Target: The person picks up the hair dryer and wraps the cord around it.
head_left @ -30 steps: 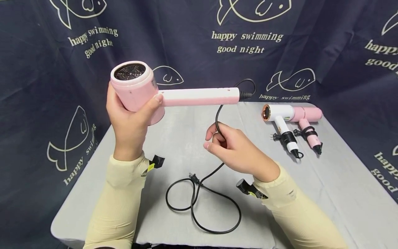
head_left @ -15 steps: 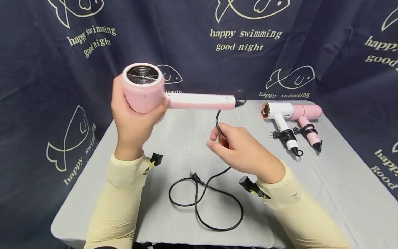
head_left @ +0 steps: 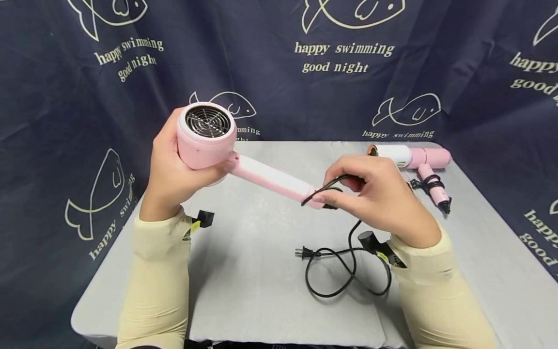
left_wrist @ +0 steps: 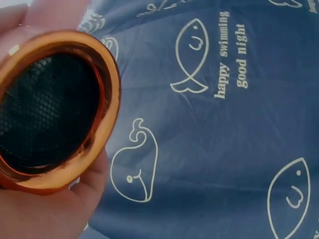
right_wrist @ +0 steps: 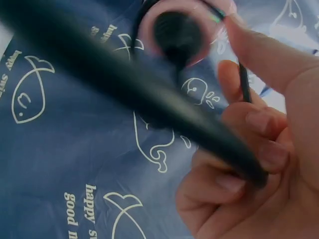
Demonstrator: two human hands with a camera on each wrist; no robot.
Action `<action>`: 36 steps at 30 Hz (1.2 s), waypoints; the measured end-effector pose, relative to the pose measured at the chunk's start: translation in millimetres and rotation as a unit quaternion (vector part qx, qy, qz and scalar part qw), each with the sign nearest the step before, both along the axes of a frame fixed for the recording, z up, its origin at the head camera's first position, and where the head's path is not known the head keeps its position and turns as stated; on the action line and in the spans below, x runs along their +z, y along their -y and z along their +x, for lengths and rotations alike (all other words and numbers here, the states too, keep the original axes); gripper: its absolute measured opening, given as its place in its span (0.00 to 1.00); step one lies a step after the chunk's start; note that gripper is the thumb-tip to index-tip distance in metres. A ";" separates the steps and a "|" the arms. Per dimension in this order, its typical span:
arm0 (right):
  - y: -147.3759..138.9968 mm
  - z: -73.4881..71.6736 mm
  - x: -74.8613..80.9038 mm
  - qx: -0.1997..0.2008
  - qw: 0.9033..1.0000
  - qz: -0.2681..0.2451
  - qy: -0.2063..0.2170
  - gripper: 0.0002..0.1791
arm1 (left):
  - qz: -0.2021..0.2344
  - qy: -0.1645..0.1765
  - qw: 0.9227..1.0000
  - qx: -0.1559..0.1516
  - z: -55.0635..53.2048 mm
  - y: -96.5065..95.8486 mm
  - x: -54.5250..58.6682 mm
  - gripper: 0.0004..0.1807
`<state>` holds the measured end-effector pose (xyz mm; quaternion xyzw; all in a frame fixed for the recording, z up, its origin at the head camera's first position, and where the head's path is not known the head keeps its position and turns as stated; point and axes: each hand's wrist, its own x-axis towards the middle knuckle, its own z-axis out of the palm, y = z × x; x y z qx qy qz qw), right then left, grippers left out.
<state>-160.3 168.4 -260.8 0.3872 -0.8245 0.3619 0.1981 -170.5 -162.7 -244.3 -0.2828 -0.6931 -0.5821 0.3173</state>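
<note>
My left hand (head_left: 170,169) grips the barrel of a pink hair dryer (head_left: 205,148) above the table. Its round intake grille faces up in the head view, and the handle slants down to the right. The left wrist view shows the copper-rimmed outlet (left_wrist: 110,99) close up, with fingers around the barrel. At the handle's end, my right hand (head_left: 379,194) pinches the black power cord (head_left: 333,180), which loops across the handle there. In the right wrist view the cord (right_wrist: 199,117) also runs under the curled fingers. The loose cord and its plug (head_left: 307,252) hang lower down.
A white hair dryer (head_left: 394,153), partly hidden behind my right hand, lies at the table's back right. Beside it is another pink hair dryer (head_left: 431,157) with its cord wound round the handle. A dark blue printed curtain (head_left: 279,58) stands behind the grey-covered table (head_left: 244,291).
The hair dryer's handle has swung from level to slanting down right. My right hand has moved right and up to the handle's end with the cord, and the plug has shifted right.
</note>
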 end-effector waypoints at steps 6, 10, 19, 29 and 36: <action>-5.5 6.3 3.6 0.035 0.998 -0.035 0.050 0.22 | 0.052 0.014 0.996 -0.067 3.3 0.0 1.1 0.40; -4.1 9.5 6.6 0.062 0.996 -0.036 0.055 0.22 | 0.063 0.016 0.994 -0.087 7.2 -0.4 1.8 0.39; -3.1 8.4 10.6 0.069 0.996 -0.039 0.037 0.21 | 0.057 0.005 0.994 -0.097 -1.0 0.4 -1.7 0.39; 21.5 -20.7 -20.1 0.072 0.986 -0.110 0.108 0.09 | 0.222 0.037 0.956 -0.190 -25.6 -8.1 -17.4 0.32; 51.1 -17.5 -41.5 0.020 0.986 0.023 0.164 0.13 | 0.235 0.043 0.970 -0.037 -25.6 -15.8 -18.2 0.31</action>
